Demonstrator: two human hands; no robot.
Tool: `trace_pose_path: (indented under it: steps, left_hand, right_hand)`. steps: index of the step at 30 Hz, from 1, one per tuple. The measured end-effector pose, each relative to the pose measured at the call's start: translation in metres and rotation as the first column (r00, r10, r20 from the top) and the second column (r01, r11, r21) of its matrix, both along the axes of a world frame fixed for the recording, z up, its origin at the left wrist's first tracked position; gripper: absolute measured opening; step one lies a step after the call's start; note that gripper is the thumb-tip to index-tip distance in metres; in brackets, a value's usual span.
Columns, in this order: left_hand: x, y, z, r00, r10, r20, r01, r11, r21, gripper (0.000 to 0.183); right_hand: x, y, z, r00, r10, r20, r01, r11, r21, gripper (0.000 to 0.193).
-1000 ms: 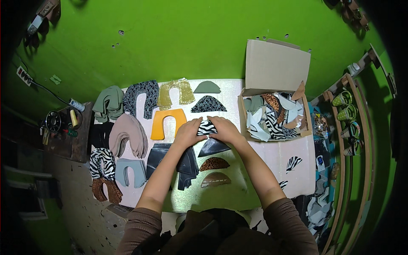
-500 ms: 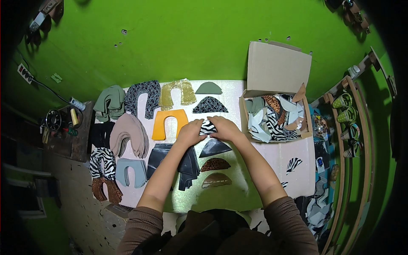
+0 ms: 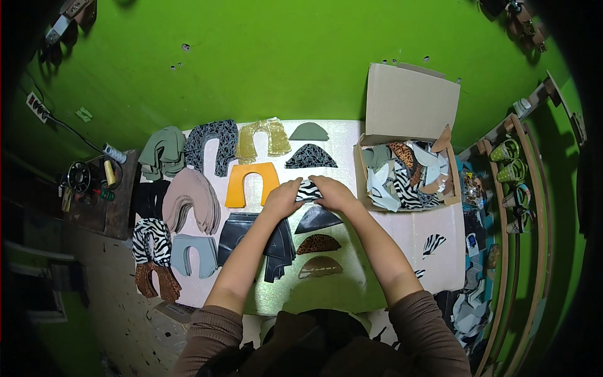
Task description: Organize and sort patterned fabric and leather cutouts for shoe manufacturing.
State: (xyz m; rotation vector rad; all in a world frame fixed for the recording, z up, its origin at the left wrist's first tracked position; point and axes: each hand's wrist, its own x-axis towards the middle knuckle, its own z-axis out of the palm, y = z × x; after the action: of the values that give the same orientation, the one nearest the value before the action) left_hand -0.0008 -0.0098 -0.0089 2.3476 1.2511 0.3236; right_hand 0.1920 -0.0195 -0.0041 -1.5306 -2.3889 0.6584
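Between my two hands is a zebra-print half-moon cut piece [image 3: 308,191], in a column of similar pieces on the table. My left hand [image 3: 284,198] closes on its left end and my right hand [image 3: 334,193] on its right end; both cover its tips. Just beyond it lie a black-and-grey patterned half-moon piece [image 3: 311,156] and an olive green one [image 3: 309,132]. Nearer to me are a black piece [image 3: 318,220], a leopard-print piece [image 3: 319,243] and a brown piece [image 3: 320,267]. Whether the zebra-print piece is one layer or a stack, I cannot tell.
Arch-shaped cut pieces fill the table's left, among them orange [image 3: 233,186], gold [image 3: 247,151], pink [image 3: 182,195] and black [image 3: 237,232] ones. An open cardboard box [image 3: 411,137] of scraps stands at the back right. Zebra-print scraps [image 3: 433,244] lie nearer. Sandals [image 3: 512,169] hang on a wooden rack.
Hardly anything differs. Both hands stay on the zebra-print piece, and a little more of it shows between them.
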Motion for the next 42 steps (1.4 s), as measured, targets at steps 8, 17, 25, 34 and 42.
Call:
trace_pose_path:
  steps: [8, 17, 25, 34, 42]
  left_hand:
    - [-0.006, -0.002, 0.002, 1.0, -0.021, -0.024, 0.021, 1.0, 0.021, 0.086]
    - [0.003, 0.002, -0.003, 0.996, 0.01, -0.085, -0.012, 0.999, -0.029, 0.088]
    - [-0.007, -0.014, 0.011, 0.999, -0.02, 0.047, 0.011, 0.983, 0.184, 0.085]
    - [-0.008, -0.05, 0.002, 0.998, 0.013, -0.061, 0.008, 0.942, 0.334, 0.068]
    - [-0.007, -0.053, -0.001, 0.98, 0.06, -0.188, 0.007, 0.942, 0.334, 0.07]
  right_hand:
    - [-0.006, -0.008, 0.017, 0.996, -0.004, 0.088, -0.003, 0.997, 0.08, 0.081]
    - [-0.002, -0.002, -0.002, 0.999, -0.028, 0.018, 0.027, 0.998, 0.055, 0.075]
    - [-0.004, -0.019, 0.024, 0.995, -0.091, 0.044, 0.088, 0.994, 0.062, 0.088]
    - [-0.024, -0.069, 0.005, 0.989, -0.147, 0.0, 0.14, 0.942, 0.305, 0.055]
    - [-0.021, -0.068, -0.008, 0.985, -0.171, 0.022, 0.158, 0.949, 0.274, 0.052]
